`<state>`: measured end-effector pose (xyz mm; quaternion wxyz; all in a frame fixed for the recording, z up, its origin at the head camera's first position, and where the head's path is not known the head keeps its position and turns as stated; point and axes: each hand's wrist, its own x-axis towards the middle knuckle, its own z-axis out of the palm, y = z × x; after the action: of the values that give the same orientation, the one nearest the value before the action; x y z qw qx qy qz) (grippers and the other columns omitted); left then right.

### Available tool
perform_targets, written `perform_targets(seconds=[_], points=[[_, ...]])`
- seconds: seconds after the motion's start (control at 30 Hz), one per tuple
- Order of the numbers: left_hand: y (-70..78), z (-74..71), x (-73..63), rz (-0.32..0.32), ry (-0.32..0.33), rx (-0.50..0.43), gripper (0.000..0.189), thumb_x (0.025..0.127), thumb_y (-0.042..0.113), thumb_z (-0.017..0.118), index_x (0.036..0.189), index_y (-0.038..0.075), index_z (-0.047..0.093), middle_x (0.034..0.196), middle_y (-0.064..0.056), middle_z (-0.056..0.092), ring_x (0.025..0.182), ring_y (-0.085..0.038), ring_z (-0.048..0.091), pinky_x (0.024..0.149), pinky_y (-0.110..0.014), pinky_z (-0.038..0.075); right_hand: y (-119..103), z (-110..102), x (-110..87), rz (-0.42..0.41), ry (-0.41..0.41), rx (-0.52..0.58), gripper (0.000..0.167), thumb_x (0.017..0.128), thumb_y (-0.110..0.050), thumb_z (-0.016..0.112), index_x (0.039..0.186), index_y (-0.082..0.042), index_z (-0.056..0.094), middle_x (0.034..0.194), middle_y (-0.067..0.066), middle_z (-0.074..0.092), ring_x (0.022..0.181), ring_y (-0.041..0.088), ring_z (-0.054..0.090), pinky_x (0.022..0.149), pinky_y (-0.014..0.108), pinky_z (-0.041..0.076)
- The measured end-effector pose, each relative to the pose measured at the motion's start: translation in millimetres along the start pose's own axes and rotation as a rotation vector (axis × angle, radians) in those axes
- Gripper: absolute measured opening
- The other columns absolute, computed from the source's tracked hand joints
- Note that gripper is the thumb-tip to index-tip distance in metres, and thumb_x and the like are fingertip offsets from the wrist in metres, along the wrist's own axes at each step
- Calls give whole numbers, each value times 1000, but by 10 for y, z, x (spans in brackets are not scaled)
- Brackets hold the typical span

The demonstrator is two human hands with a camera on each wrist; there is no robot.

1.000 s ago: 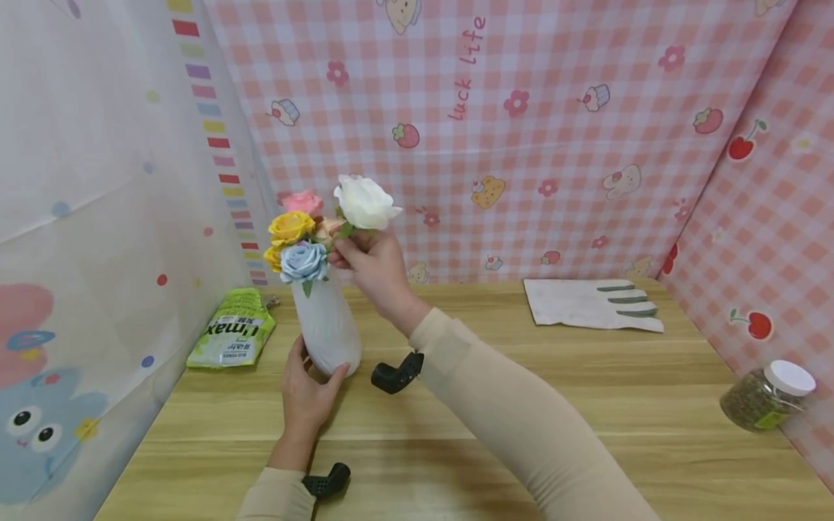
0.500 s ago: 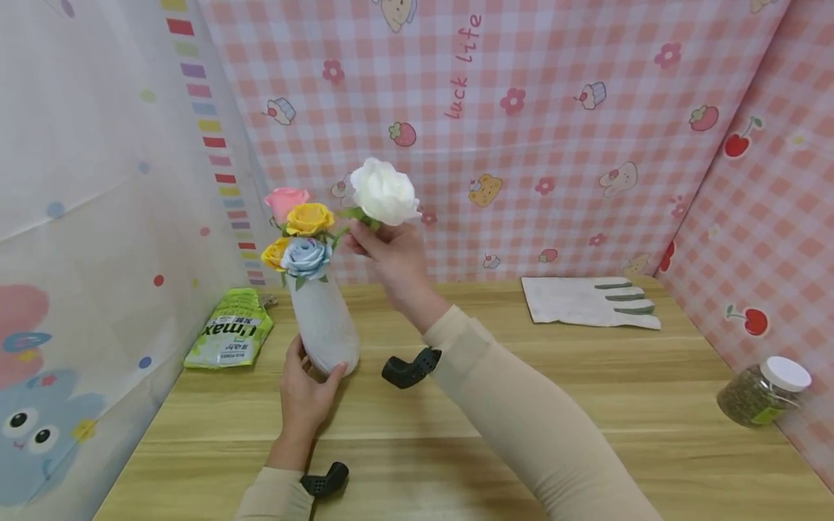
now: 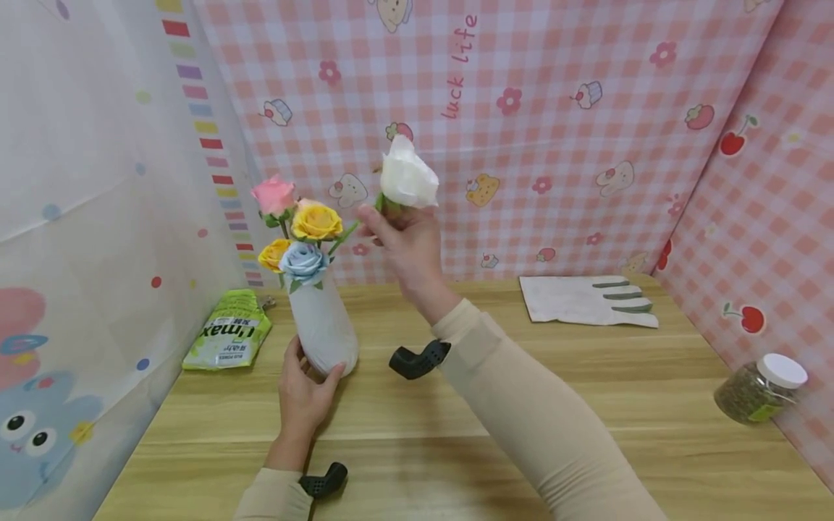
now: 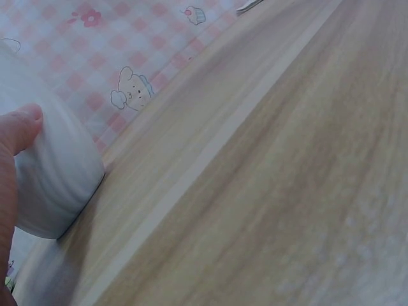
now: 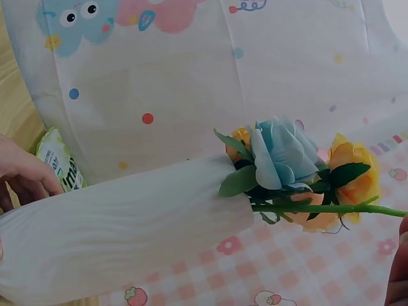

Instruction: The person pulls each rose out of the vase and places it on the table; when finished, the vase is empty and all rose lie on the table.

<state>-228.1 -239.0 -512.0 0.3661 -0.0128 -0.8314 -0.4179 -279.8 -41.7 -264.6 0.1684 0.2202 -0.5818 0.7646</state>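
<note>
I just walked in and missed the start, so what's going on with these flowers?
A person's left hand holds a white vase near its base. The right hand grips a white flower just below its head, with the green stem running to the vase's mouth. A pink flower, a blue flower and yellow flowers stand in the vase.

"luck life" lettering (image 3: 459, 66) in red on the pink checked backdrop (image 3: 554, 137), runs sideways, bottom to top. Green packet (image 3: 226, 329): "U'max" upside down, small "BUD POWER" near its lower edge, plus Chinese characters too small to read for sure. Right wrist view catches only part of "U'max". Jar (image 3: 749, 392): label (image 3: 764, 412) too small to read.
</note>
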Motion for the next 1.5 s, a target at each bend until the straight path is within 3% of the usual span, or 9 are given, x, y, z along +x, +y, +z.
perform_targets(seconds=[0.23,0.4,0.63,0.9,0.97,1.17,1.33,1.43,1.5], points=[[7,-7,0,-9,-6,5,88,71,19,86,140,-3,37,126,-25,52,113,-35,55,87,-50,53,72,-110,120,-26,128,73,29,85,-15,74,110,-8,61,87,7,67,70,17,63,65,32,58],[8,-12,2,-11,-4,6,87,71,19,86,140,-3,37,126,-25,52,114,-36,54,87,-50,53,107,-238,152,-30,195,77,27,84,-18,75,106,-6,64,81,6,67,65,15,62,64,29,58],[16,-13,5,-5,1,5,87,71,18,87,139,-3,38,126,-25,52,113,-36,55,86,-50,53,65,-498,180,-40,327,238,23,86,-10,73,105,-4,62,79,7,66,60,14,61,63,27,56],[28,-20,9,6,6,9,86,71,19,86,139,-3,39,125,-25,53,112,-35,56,86,-49,53,145,-855,96,63,418,288,19,89,-21,69,95,-2,70,75,6,66,63,14,62,62,24,53],[30,-20,5,9,6,5,86,71,19,86,139,-3,38,125,-24,53,112,-35,56,86,-49,54,173,-951,42,88,419,295,24,90,-24,67,96,-1,73,77,6,67,64,13,62,61,22,52],[23,-18,0,17,7,0,87,71,18,86,140,-2,38,125,-24,53,112,-34,56,86,-48,54,298,-1280,-205,138,369,174,40,91,-37,60,109,-2,70,83,7,70,63,12,64,55,18,51],[16,-12,6,24,8,1,87,72,18,86,141,-2,37,126,-24,52,114,-33,55,87,-47,54,416,-1588,-433,227,328,136,34,94,-30,60,107,-1,70,84,6,70,63,11,64,59,19,53],[6,-12,3,30,13,1,87,71,18,86,140,-3,37,126,-24,52,114,-34,55,86,-47,54,443,-1782,-590,297,268,99,24,95,-20,61,104,2,67,95,5,68,70,10,63,67,19,55],[0,-10,2,27,13,3,87,71,18,86,140,-3,37,126,-24,52,114,-34,55,86,-47,54,442,-1915,-690,338,214,38,21,96,-13,59,109,4,63,104,4,66,78,10,62,73,18,55]])
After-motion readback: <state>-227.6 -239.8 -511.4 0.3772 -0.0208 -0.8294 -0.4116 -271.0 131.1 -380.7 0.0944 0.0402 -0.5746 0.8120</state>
